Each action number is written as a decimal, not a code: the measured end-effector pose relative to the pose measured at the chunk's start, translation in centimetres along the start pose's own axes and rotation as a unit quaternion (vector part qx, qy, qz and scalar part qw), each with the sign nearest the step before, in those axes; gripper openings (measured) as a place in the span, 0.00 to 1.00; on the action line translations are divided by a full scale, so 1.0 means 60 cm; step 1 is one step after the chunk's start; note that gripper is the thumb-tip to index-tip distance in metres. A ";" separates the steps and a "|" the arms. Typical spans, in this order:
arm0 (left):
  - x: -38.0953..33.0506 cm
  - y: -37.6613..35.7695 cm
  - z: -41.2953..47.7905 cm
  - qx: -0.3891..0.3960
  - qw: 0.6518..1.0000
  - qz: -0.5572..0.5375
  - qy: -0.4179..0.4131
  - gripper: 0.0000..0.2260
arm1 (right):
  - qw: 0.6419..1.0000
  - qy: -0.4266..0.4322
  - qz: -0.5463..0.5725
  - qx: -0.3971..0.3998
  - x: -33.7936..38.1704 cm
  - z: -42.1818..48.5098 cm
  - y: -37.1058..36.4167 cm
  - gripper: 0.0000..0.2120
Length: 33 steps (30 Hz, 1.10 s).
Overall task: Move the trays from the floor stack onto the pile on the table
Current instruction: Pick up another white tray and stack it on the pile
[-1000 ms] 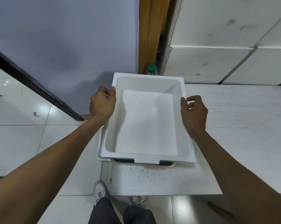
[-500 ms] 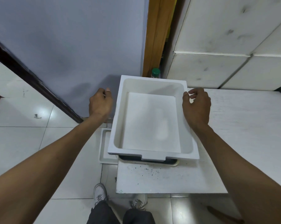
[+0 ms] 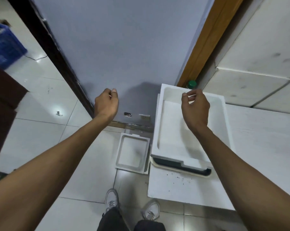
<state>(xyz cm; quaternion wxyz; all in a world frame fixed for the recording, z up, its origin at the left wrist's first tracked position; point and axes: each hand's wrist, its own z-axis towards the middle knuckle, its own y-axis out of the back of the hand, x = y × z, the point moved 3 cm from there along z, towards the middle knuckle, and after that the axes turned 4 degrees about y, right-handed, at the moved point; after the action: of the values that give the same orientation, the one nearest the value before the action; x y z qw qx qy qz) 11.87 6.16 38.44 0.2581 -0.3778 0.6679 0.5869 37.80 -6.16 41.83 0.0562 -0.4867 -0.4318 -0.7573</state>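
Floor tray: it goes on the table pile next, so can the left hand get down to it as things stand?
Probably yes: the left hand is empty, and nothing lies over the floor tray beside the table.

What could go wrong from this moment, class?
The top white foam tray sits skewed on the table's pile, its left edge past the white table edge; it might slide off. The remaining white foam tray on the floor lies near the person's grey shoes: a possible trip hazard.
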 end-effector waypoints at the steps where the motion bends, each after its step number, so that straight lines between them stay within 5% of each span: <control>1: 0.010 0.014 0.003 -0.003 1.000 -0.002 0.007 0.20 | 1.000 0.003 0.001 0.005 0.011 -0.008 -0.014 0.09; 18: 0.217 0.084 0.056 0.025 0.997 0.006 0.069 0.17 | 0.985 0.115 -0.059 0.117 0.079 -0.114 -0.242 0.08; 33: 0.407 -0.044 0.118 0.094 0.991 0.020 0.096 0.14 | 0.986 0.001 -0.070 0.153 -0.072 -0.173 -0.442 0.05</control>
<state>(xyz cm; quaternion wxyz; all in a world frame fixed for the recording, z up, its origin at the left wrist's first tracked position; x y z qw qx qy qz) -0.87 8.10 16.36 0.2157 -0.3932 0.7494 0.4872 19.50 1.49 20.99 0.0769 -0.4401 -0.5754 -0.6851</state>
